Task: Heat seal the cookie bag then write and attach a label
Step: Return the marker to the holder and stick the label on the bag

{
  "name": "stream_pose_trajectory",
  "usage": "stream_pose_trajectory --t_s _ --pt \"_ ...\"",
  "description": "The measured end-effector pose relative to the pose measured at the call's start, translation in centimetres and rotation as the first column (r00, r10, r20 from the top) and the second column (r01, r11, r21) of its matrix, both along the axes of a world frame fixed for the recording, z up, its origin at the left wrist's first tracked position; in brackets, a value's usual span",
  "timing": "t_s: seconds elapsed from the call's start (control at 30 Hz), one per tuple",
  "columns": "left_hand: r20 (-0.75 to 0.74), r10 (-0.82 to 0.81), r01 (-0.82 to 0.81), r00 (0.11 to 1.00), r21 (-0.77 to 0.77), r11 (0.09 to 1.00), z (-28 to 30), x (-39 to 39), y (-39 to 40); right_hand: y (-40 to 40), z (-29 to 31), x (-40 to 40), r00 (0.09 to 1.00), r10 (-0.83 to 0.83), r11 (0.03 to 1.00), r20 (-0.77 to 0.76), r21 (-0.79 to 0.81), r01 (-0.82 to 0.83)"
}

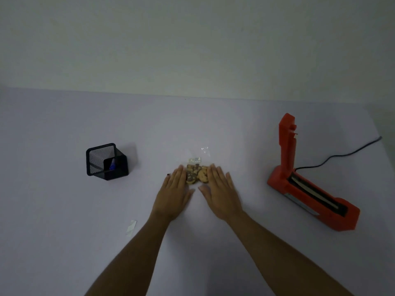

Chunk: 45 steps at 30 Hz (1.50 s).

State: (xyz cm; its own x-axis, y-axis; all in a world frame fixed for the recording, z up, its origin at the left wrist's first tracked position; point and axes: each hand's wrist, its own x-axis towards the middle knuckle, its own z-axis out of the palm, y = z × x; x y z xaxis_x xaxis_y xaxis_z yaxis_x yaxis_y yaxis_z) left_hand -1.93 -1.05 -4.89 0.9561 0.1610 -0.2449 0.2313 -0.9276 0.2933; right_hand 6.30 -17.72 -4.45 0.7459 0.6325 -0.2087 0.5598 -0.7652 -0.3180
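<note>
A clear bag of cookies [196, 175] lies flat on the table's middle, its empty top end pointing away from me. A small white label [194, 160] with blue writing sits on the bag just beyond the cookies. My left hand [174, 191] lies flat with straight fingers against the bag's left side. My right hand [220, 191] lies flat the same way against its right side. The red heat sealer [303, 178] stands at the right with its arm raised upright.
A black mesh pen holder [106, 161] with a blue pen [112, 164] in it stands at the left. A strip of white backing paper [130, 227] lies near my left forearm. The sealer's black cord [342, 155] runs off to the right edge. White wall behind the table.
</note>
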Motion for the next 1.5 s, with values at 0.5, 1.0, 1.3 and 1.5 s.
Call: stream_pose_trajectory --t_s 0.5,1.0,1.3,1.5 --pt "0.02 0.035 -0.035 0.999 -0.009 0.999 1.6 3.5 2.0 1.1 1.0 2.7 0.997 -0.064 0.998 0.043 0.003 0.064" --pt "-0.038 0.027 -0.034 0.999 -0.202 0.979 3.8 -10.6 -4.4 -7.0 2.5 -14.9 0.981 -0.193 0.969 0.024 -0.151 0.194" --pt "0.097 -0.022 0.048 0.995 -0.269 0.962 10.6 -5.0 -6.6 -18.8 8.2 -10.3 0.86 -0.47 0.869 0.2 -0.069 0.49" --pt "0.192 0.081 0.004 0.978 -0.406 0.914 14.8 2.5 -11.9 -27.7 10.8 -3.4 0.795 -0.577 0.782 0.186 -0.154 0.603"
